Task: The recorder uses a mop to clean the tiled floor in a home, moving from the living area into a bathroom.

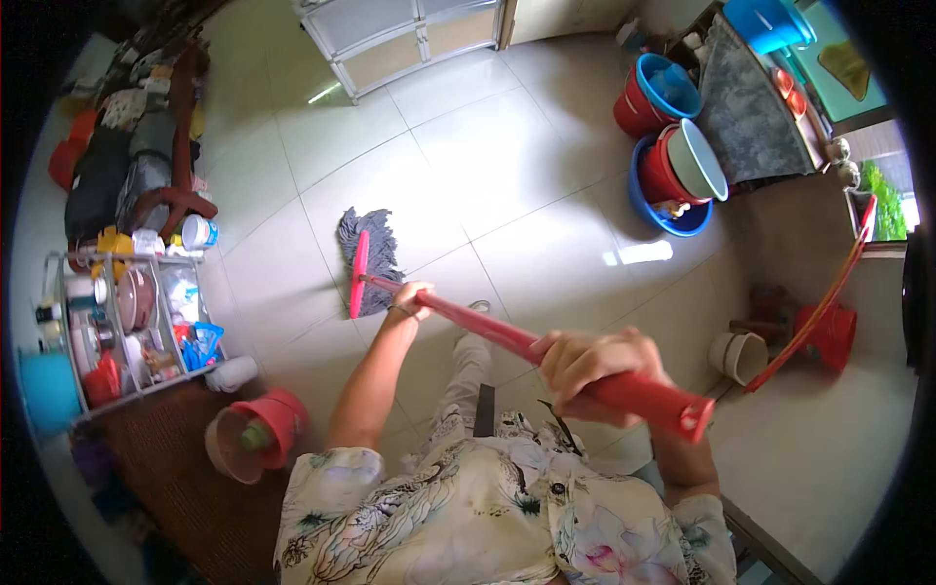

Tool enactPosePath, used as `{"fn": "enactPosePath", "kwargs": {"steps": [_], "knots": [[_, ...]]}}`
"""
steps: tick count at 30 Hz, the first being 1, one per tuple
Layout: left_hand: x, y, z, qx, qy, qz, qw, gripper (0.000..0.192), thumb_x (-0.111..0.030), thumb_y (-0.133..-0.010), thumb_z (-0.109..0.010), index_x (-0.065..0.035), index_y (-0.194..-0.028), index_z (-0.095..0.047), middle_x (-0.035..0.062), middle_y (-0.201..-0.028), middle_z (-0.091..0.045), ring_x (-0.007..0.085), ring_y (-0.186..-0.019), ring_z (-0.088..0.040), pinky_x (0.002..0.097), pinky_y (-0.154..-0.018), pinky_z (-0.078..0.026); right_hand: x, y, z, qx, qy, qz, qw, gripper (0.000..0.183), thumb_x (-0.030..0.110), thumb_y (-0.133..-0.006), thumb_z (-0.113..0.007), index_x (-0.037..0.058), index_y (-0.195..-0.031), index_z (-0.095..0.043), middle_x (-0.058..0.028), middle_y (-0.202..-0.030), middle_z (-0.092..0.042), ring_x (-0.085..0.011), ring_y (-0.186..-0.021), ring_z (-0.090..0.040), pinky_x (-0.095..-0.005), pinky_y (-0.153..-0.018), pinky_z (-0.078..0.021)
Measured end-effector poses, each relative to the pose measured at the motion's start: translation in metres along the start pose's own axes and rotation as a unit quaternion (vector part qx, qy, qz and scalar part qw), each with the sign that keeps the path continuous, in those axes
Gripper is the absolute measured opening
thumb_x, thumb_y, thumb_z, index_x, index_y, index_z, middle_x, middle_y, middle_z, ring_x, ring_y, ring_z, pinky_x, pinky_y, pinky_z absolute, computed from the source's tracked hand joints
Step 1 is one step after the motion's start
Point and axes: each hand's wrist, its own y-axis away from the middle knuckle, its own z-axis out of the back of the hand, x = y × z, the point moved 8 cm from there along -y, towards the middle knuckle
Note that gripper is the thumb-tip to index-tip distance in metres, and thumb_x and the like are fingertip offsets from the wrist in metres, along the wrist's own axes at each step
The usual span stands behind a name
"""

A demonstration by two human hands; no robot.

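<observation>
A string mop runs across the view, its red handle (482, 327) slanting from the lower right to the mop head. Low on the handle, near the head, my left hand (414, 300) is closed around it. My right hand (603, 373) grips the thick red upper end, close to the camera. The grey mop strands (376, 245) lie spread on the pale tiled floor (446, 190), ahead and to the left of my feet. A pink clamp bar (359, 274) sits over the strands where the handle joins.
At left stand a wire shelf rack (157, 322) with bottles and a pink bucket (281, 428). A white-framed cabinet (409, 51) is at the top. Stacked buckets and basins (669, 219) stand right, beside a stone-topped counter (760, 110). A white bucket (738, 357) is at lower right.
</observation>
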Motion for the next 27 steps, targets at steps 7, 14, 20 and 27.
{"fn": "enactPosePath", "kwargs": {"steps": [7, 14, 20, 27], "knots": [[-0.073, -0.035, -0.141, 0.096, -0.128, -0.006, 0.987, 0.012, -0.006, -0.058, -0.043, -0.0059, -0.047, -0.037, 0.0067, -0.047, -0.04, 0.0177, -0.043, -0.041, 0.0256, -0.037, -0.034, -0.006, -0.063, 0.094, -0.077, 0.037, 0.008, 0.996, 0.016, -0.008, -0.047, -0.056, 0.0025, -0.055, -0.047, -0.006, -0.048, -0.045, -0.0178, -0.047, -0.046, -0.0346, -0.06, -0.0387], [-0.126, -0.172, -0.194, 0.095, -0.257, 0.027, 0.961, 0.014, -0.003, -0.058, -0.044, -0.004, -0.046, -0.037, 0.0066, -0.042, -0.04, 0.0152, -0.035, -0.041, 0.0249, -0.033, -0.035, -0.029, -0.074, 0.129, -0.178, 0.138, 0.054, 0.973, 0.016, -0.008, -0.048, -0.054, 0.0017, -0.058, -0.046, -0.0056, -0.05, -0.044, -0.0175, -0.047, -0.044, -0.0357, -0.064, -0.0362], [-0.086, -0.193, -0.263, 0.041, -0.366, -0.002, 0.93, 0.008, 0.006, -0.053, -0.045, 0.0005, -0.049, -0.041, 0.0096, -0.043, -0.042, 0.0186, -0.034, -0.044, 0.0277, -0.029, -0.036, -0.048, -0.01, 0.133, -0.357, 0.22, 0.056, 0.906, 0.013, -0.004, -0.054, -0.056, -0.0007, -0.062, -0.047, -0.0081, -0.056, -0.047, -0.0188, -0.055, -0.048, -0.0348, -0.068, -0.0368], [0.033, -0.138, -0.268, 0.036, -0.441, 0.086, 0.893, 0.01, 0.003, -0.055, -0.047, -0.0029, -0.05, -0.041, 0.0067, -0.044, -0.042, 0.0154, -0.037, -0.044, 0.0264, -0.036, -0.037, 0.015, 0.066, 0.106, -0.433, 0.252, 0.03, 0.865, 0.014, -0.003, -0.055, -0.057, -0.0005, -0.063, -0.046, -0.0073, -0.055, -0.046, -0.0174, -0.051, -0.047, -0.0331, -0.065, -0.0373]]}}
